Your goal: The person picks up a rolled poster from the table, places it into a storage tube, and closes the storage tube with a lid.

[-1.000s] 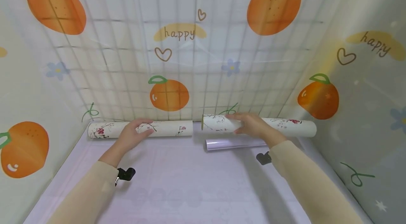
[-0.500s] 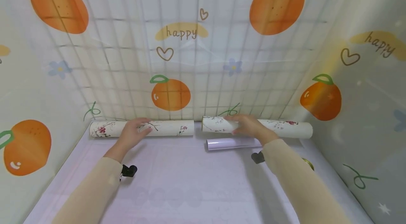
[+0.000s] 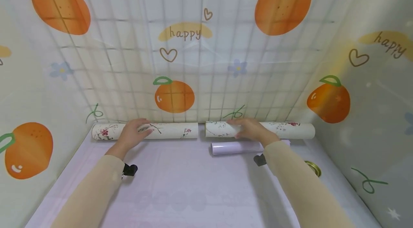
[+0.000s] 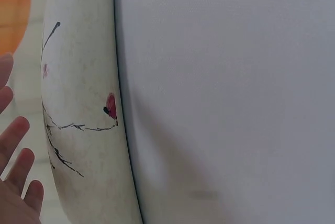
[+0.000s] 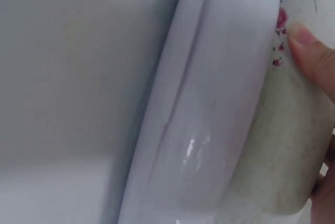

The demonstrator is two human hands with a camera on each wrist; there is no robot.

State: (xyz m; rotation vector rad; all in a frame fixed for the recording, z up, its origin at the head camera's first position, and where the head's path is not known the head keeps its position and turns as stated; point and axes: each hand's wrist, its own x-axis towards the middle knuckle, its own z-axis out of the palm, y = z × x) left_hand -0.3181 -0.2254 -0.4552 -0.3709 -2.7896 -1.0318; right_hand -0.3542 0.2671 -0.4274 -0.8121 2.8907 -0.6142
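A white wallpaper roll [image 3: 174, 130] with a blossom-branch print lies along the back left of the table. My left hand [image 3: 133, 134] is over its middle; the left wrist view shows spread fingers [image 4: 15, 135] at the roll's far side, apart from it. My right hand [image 3: 253, 130] holds a second printed wallpaper roll [image 3: 290, 130] at the back right, thumb [image 5: 309, 51] on its front and fingers behind. Just in front of that roll lies a thinner, shiny pale lilac roll [image 3: 237, 147], partly covered by my right hand and sleeve.
A gold-coloured ring-shaped object [image 3: 313, 168] sits at the right, partly behind my right sleeve. Curtains printed with oranges [image 3: 174, 96] rise at the back and both sides. A pale lilac cover [image 3: 180, 185] spreads over the table.
My right hand has lowered its wallpaper roll and shifted it slightly left, level with the left one. The left hand has drawn slightly back along its roll. The gold ring has come into view.
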